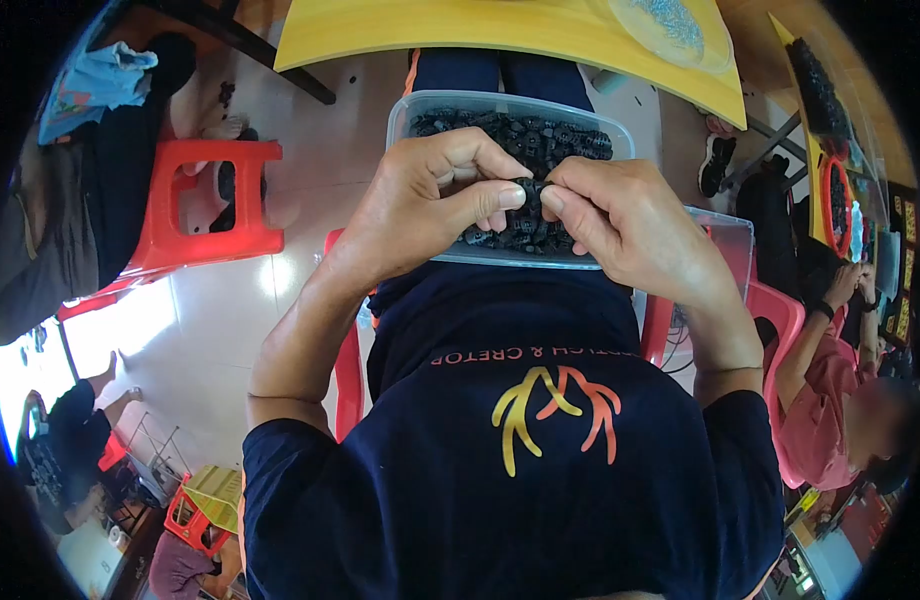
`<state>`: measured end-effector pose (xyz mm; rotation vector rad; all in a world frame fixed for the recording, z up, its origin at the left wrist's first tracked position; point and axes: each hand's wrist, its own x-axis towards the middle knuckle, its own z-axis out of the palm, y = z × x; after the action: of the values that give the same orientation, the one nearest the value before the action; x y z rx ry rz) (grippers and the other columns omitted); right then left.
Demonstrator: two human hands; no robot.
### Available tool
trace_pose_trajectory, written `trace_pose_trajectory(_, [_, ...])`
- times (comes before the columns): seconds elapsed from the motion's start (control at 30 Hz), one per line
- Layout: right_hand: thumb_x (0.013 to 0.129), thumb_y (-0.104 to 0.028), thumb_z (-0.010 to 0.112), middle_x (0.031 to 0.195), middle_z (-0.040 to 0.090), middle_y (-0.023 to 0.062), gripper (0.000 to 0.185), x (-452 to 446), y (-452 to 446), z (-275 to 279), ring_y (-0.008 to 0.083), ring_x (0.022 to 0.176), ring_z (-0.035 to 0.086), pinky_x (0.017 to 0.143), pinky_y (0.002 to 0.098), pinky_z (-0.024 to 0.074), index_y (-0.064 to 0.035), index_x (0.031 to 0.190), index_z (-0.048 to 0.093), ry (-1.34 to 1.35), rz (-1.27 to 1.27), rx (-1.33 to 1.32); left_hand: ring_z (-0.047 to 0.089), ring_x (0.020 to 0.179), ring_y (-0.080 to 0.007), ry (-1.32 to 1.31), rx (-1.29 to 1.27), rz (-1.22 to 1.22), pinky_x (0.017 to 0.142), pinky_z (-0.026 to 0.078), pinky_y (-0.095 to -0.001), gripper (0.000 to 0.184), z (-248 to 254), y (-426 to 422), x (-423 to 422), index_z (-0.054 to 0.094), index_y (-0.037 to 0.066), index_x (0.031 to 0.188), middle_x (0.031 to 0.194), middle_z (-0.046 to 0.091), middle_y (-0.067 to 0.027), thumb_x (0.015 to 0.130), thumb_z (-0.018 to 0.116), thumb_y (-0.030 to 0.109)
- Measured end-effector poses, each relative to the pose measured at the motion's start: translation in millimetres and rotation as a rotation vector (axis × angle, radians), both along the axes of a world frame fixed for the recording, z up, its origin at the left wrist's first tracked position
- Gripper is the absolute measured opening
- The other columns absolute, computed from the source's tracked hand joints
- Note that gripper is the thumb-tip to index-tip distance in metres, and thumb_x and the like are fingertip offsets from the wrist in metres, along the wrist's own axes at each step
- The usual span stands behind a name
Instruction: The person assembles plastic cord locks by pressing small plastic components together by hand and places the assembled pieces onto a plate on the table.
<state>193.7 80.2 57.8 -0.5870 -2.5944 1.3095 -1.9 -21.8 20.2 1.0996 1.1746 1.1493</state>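
My left hand (445,190) and my right hand (620,215) meet over a clear plastic tub (405,108) on my lap. Between the thumbs and fingertips of both is a small black ribbed part (532,198); its exact kind is too small to make out. Both hands are closed in a pinch, the left on its left side and the right on its right side. Many similar black parts (570,142) fill the tub below, partly hidden by my hands.
A yellow table (500,40) stands ahead, bearing a clear round container (680,35) of small bluish pieces. At left is a red stool (215,150) beside a seated person. Another person in a pink shirt (820,400) sits at right. A clear bin (725,235) stands close by my right arm.
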Motion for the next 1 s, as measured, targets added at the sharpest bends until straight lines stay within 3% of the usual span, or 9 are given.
trace_pose_trajectory(0.13, [0.096,-0.018,0.055,0.073,0.061,0.0214,0.025,-2,3,5,0.0409,0.070,0.061,0.063,0.0438,0.0469,0.0043,0.084,0.058,-0.073,0.031,-0.053,0.060,0.073,-0.0096,0.040,-0.005,-0.017,0.067,0.051,-0.0245,0.011,3,0,0,0.065,-0.004,0.100,0.086,0.066,-0.0073,0.089,0.065,-0.001])
trace_pose_trajectory(0.43, [0.099,-0.020,0.052,0.067,0.061,0.0146,0.028,1,12,-9,0.0223,0.052,0.063,0.051,0.0347,0.0496,0.0038,0.085,0.059,-0.120,-0.006,-0.321,0.060,0.071,-0.0098,-0.023,-0.031,-0.036,0.066,0.052,-0.0249,0.011,-3,10,2,0.065,-0.004,0.099,0.083,0.065,-0.0073,0.089,0.066,0.001])
trace_pose_trajectory(0.53, [0.097,-0.019,0.053,0.069,0.061,0.0163,0.026,3,13,-7,0.0291,0.058,0.063,0.055,0.0386,0.0490,0.0036,0.085,0.058,-0.141,0.054,-0.285,0.062,0.070,-0.0112,-0.091,-0.080,-0.072,0.067,0.053,-0.0259,0.010,-6,10,-1,0.065,-0.003,0.097,0.081,0.065,-0.0077,0.088,0.067,0.001])
trace_pose_trajectory(0.63, [0.096,-0.017,0.054,0.071,0.060,0.0180,0.023,5,9,-10,0.0365,0.066,0.061,0.061,0.0428,0.0472,0.0030,0.085,0.057,0.040,0.130,-0.037,0.063,0.069,-0.0128,-0.202,-0.140,-0.101,0.067,0.054,-0.0268,0.009,-6,11,-5,0.065,-0.002,0.095,0.080,0.065,-0.0080,0.087,0.068,0.001])
trace_pose_trajectory(0.7, [0.095,-0.016,0.055,0.072,0.059,0.0190,0.021,6,6,-1,0.0396,0.070,0.060,0.064,0.0446,0.0460,0.0027,0.085,0.057,0.013,0.138,0.003,0.064,0.069,-0.0137,-0.278,-0.157,-0.118,0.068,0.055,-0.0275,0.009,-7,11,-5,0.065,-0.002,0.094,0.081,0.064,-0.0083,0.087,0.068,0.001])
trace_pose_trajectory(1.0, [0.095,-0.015,0.054,0.071,0.060,0.0207,0.023,5,9,-1,0.0418,0.069,0.060,0.063,0.0460,0.0460,0.0036,0.083,0.057,-0.044,0.089,-0.108,0.062,0.074,-0.0103,0.056,0.016,-0.006,0.067,0.053,-0.0253,0.009,0,2,9,0.065,-0.005,0.097,0.085,0.065,-0.0073,0.088,0.066,-0.002])
